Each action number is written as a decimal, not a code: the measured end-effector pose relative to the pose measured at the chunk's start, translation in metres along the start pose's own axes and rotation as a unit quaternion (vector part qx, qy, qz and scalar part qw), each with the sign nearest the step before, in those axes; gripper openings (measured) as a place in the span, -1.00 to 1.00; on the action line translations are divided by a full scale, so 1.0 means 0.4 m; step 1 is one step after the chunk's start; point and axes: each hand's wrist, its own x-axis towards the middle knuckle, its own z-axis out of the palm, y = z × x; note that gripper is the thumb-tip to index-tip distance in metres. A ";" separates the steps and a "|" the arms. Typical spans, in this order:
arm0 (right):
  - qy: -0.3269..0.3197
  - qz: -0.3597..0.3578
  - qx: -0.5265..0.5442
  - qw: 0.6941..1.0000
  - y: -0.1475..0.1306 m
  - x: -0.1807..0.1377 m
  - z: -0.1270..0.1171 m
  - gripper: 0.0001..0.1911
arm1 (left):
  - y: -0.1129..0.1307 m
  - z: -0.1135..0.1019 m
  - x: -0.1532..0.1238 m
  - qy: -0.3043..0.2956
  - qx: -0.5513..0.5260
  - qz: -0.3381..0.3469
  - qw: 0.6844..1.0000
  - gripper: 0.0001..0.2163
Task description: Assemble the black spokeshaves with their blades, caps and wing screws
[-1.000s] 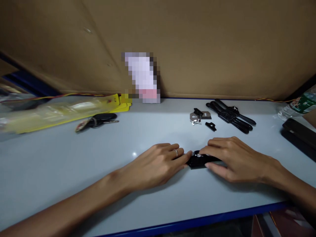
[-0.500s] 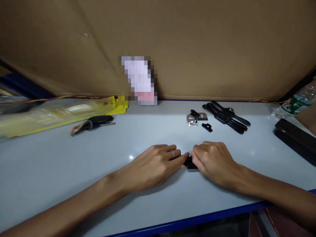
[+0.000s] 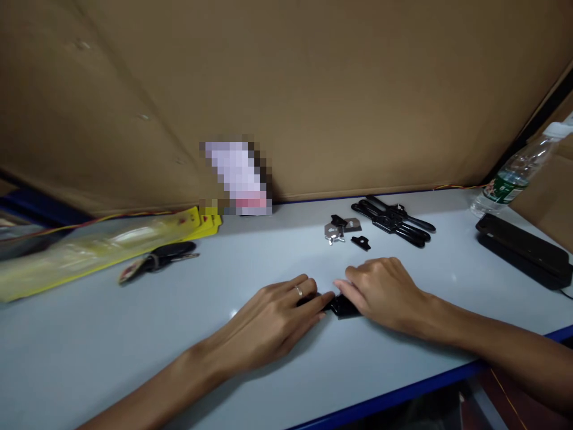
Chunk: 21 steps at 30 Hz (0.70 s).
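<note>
Glossy black metal tool with bar handles (image 3: 347,306) on the white, blue-edged counter (image 3: 233,388), midway between front and back edges, right of centre. Left hand (image 3: 273,316) stays put, fingers gripping the tool's left handle. Change: right hand (image 3: 385,292), a second ago spread flatter with silver bits showing beside it, is now curled over the tool's middle, thumb pointing left. Work looks centred there; silver bits now covered. Can't tell what its hidden fingers grasp. Silver metal plates (image 3: 333,232) and small black notched piece (image 3: 360,242) lie toward back edge, untouched.
</note>
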 end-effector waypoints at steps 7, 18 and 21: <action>0.061 0.026 0.035 0.997 0.118 0.067 0.027 -0.44 | 0.001 -0.002 0.004 0.010 -0.031 -0.030 0.999 -0.73; 0.023 -0.057 0.105 0.993 0.106 0.080 0.047 -0.47 | -0.073 0.030 -0.019 0.109 -0.054 -0.122 0.985 -0.74; 0.048 -0.051 0.097 0.993 0.095 0.021 -0.003 -0.67 | -0.114 0.034 -0.018 0.130 -0.018 -0.150 0.980 -0.75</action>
